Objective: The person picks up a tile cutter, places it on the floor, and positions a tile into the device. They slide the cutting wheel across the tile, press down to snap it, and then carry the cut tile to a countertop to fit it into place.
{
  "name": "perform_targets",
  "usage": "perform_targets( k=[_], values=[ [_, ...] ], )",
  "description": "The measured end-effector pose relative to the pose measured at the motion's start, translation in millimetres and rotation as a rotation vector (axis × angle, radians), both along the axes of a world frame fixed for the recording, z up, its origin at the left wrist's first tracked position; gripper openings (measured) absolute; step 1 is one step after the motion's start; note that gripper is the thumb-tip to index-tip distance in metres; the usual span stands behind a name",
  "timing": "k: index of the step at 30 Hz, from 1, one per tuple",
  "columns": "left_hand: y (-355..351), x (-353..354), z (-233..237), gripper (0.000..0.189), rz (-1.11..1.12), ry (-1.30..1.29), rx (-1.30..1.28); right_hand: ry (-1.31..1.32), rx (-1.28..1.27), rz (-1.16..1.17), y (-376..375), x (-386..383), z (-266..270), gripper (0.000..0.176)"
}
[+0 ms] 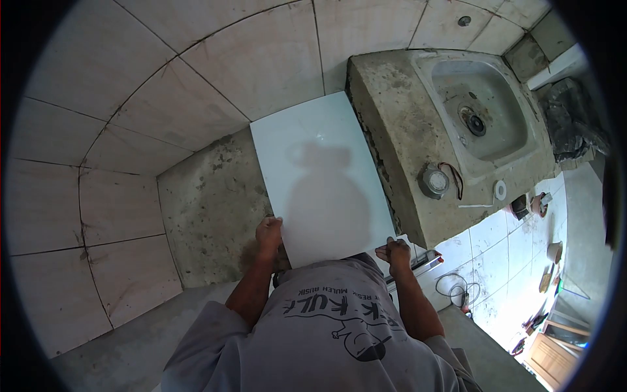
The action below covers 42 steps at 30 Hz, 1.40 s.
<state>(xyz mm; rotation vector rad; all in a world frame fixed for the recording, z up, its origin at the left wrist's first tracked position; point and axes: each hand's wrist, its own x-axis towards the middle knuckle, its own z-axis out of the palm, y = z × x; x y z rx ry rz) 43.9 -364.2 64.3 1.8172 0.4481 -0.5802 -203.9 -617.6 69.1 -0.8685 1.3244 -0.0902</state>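
Cement patch [209, 209]: bare grey area on the left, just beside the white tile.
Left hand [269, 232]: fingers curled over the white tile's near left edge.
White tile [320, 163]: centre, laid flat against the surface, a shadow across it, its right edge along the concrete table [392, 117].
Right hand [395, 251]: fingers pressed together, gripping the white tile's near right corner.
Sink [483, 104]: far right, set in the concrete table.

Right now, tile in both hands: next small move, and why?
Probably slide the tile left onto the bare cement: left hand and right hand grip its near edge, its right side runs along the sink block, and the uncovered patch lies leftward.
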Motion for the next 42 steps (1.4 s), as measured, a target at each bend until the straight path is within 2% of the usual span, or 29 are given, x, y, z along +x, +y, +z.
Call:
perform_targets(
  k=[3,5,13,21,23,30,35,42],
  values=[
    [1.0,2.3,-1.4,0.020,0.010,0.015,-0.022,-0.029,0.004,-0.016,0.7,-0.6,-6.4,0.022],
    [4.4,4.2,1.7,0.027,-0.093,0.108,0.034,-0.038,-0.008,-0.025,2.2,-1.8,-8.4,0.022],
    [15.2,0.9,-11.4,0.029,-0.116,0.104,-0.031,-0.054,-0.021,-0.029,5.1,-3.9,-8.9,0.020],
    [10.5,-0.3,6.2,0.034,-0.092,0.129,-0.014,-0.047,-0.081,-0.046,12.6,-2.6,-6.6,0.021],
    [11.2,-1.3,13.0,0.036,-0.102,0.135,-0.094,-0.047,-0.075,-0.056,17.5,-2.8,-5.5,0.021],
    [19.9,0.1,13.4,0.039,-0.119,0.182,-0.130,-0.073,-0.069,-0.070,27.7,-9.2,-1.9,0.021],
    [13.2,5.4,20.5,0.037,-0.124,0.200,0.002,-0.040,-0.107,-0.095,24.6,-0.2,3.6,0.023],
    [8.6,6.2,22.7,0.036,-0.093,0.188,-0.020,-0.023,-0.112,-0.170,25.7,1.6,0.7,0.022]
  ],
)
